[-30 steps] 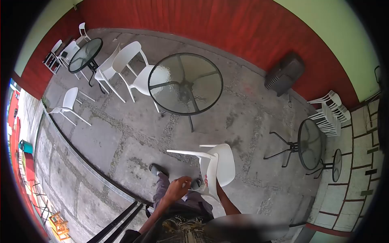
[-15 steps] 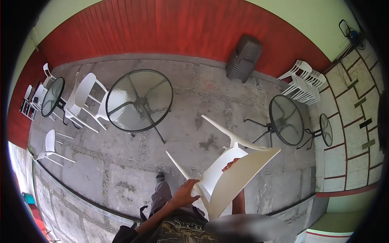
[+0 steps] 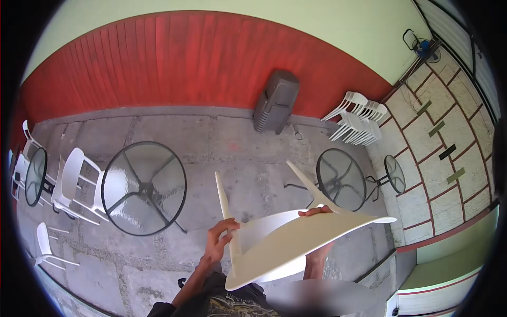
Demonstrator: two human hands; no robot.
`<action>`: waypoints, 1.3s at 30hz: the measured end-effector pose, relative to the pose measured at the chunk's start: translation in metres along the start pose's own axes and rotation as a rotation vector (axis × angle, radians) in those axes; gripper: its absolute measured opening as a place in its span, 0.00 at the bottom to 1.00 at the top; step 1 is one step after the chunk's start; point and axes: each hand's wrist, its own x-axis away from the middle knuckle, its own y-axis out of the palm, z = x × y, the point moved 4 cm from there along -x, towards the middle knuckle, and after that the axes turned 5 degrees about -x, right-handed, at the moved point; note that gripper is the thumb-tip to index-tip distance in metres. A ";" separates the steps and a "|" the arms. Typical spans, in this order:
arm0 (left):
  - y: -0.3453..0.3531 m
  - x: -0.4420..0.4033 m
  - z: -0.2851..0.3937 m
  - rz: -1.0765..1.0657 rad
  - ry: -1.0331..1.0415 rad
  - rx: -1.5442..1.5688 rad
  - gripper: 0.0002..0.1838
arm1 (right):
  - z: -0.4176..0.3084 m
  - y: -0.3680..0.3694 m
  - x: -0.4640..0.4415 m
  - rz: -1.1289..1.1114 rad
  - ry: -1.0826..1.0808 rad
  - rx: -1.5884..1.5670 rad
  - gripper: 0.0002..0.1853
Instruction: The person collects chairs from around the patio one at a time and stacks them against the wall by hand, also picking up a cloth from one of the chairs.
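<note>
White moulded plastic chair [image 3: 296, 245] was up in front of the torso, tilted, two tapering legs pointing away; its broad panel hid the far side, so the other legs couldn't be made out. Right hand [image 3: 317, 210]: only fingers showed, hooked over the panel's upper edge; palm and thumb were behind it, so full grip couldn't be told. Right forearm rose from below, partly covered. Left hand [image 3: 218, 238] was clamped at the base of the chair's left leg, fingers bent, wrist below, forearm slanting up from the lower left. Blurred pale oval shape [image 3: 322, 297] at bottom, unidentifiable. White plastic chairs [image 3: 43, 245] at far left ran partly into the dark lens border.
</note>
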 end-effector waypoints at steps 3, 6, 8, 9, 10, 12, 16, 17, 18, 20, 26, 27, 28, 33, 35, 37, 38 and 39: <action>-0.017 -0.068 0.012 -0.196 0.076 0.153 0.32 | 0.000 0.012 -0.046 0.007 0.019 -0.048 0.24; -0.015 -0.117 0.010 -0.279 0.063 0.104 0.32 | -0.007 0.017 -0.085 -0.049 0.007 -0.051 0.26; -0.005 -0.146 0.028 -0.262 0.122 -0.082 0.25 | -0.014 0.022 -0.107 -0.095 -0.025 -0.020 0.26; 0.002 -0.165 0.037 -0.251 0.156 -0.177 0.22 | -0.014 0.023 -0.119 -0.118 -0.040 -0.007 0.27; 0.010 -0.185 0.033 -0.215 0.219 -0.168 0.17 | -0.009 0.021 -0.132 -0.132 -0.044 -0.037 0.28; 0.029 -0.219 0.013 -0.138 0.330 -0.148 0.08 | 0.004 0.013 -0.156 -0.162 -0.036 -0.098 0.30; 0.064 -0.284 -0.055 0.108 0.282 -0.076 0.11 | 0.033 -0.014 -0.220 -0.217 -0.014 -0.148 0.38; 0.074 -0.305 -0.064 0.109 0.289 -0.065 0.11 | 0.041 -0.025 -0.240 -0.217 -0.005 -0.141 0.38; 0.083 -0.326 -0.072 0.109 0.293 -0.055 0.10 | 0.049 -0.037 -0.259 -0.216 0.007 -0.135 0.38; 0.109 -0.371 -0.080 0.141 0.289 -0.037 0.09 | 0.060 -0.069 -0.302 -0.200 0.038 -0.060 0.38; 0.188 -0.490 -0.051 0.130 0.466 -0.171 0.10 | 0.088 -0.168 -0.421 -0.158 0.024 0.104 0.36; 0.198 -0.506 -0.051 0.134 0.456 -0.183 0.10 | 0.093 -0.177 -0.435 -0.126 0.043 0.048 0.36; 0.208 -0.521 -0.046 0.143 0.440 -0.190 0.09 | 0.091 -0.180 -0.448 -0.095 0.066 -0.002 0.36; 0.237 -0.598 -0.066 0.092 0.411 -0.252 0.08 | 0.149 -0.244 -0.512 0.036 0.050 0.054 0.23; 0.252 -0.629 -0.074 0.067 0.402 -0.268 0.08 | 0.192 -0.305 -0.531 0.108 0.017 0.407 0.18; 0.265 -0.666 -0.091 0.069 0.420 -0.262 0.08 | 0.219 -0.339 -0.558 0.253 -0.037 0.581 0.15; 0.272 -0.685 -0.098 0.078 0.433 -0.257 0.08 | 0.229 -0.348 -0.576 0.335 -0.078 0.621 0.14; 0.280 -0.707 -0.106 0.083 0.425 -0.258 0.08 | 0.239 -0.357 -0.596 0.414 -0.119 0.661 0.13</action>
